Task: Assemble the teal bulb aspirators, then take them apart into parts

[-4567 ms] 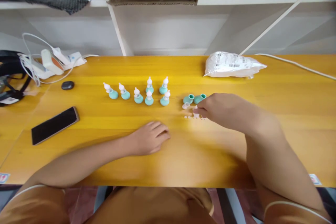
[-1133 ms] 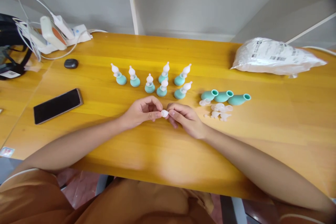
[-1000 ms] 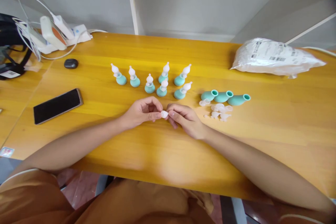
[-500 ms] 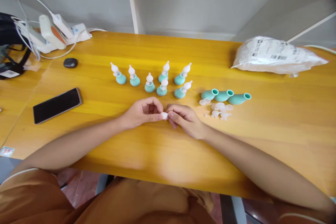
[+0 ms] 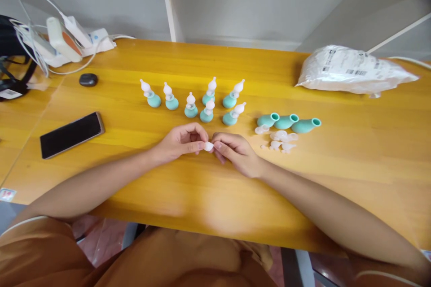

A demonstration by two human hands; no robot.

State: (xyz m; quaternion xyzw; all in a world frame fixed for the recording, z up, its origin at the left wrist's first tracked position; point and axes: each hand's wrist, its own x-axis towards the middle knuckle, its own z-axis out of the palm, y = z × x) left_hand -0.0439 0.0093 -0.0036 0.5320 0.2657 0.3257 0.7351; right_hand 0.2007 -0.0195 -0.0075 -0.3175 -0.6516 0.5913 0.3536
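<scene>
A small white nozzle tip [image 5: 208, 146] is pinched between my two hands above the table. My left hand [image 5: 183, 142] grips its wide end with thumb and fingers. At its narrow end, the thumb and fingers of my right hand [image 5: 237, 152] close on it. Beyond the hands stand several bulb aspirators [image 5: 190, 110], each a teal bulb with a white nozzle. To the right lie three open teal bulbs [image 5: 286, 121]. Just in front of them are clear plastic connectors [image 5: 283, 136] and loose white nozzle tips [image 5: 288, 147].
A phone [image 5: 72, 135] and a black earbud case [image 5: 88, 80] lie on the left. Behind them is a power strip [image 5: 97, 40] with plugs and white cables. A white plastic bag [image 5: 353, 71] rests at the back right. The table's front edge runs close to my body.
The white tip has tilted slightly between my fingers. Both hands keep their hold in nearly the same place, and the whole view has shifted a little.
</scene>
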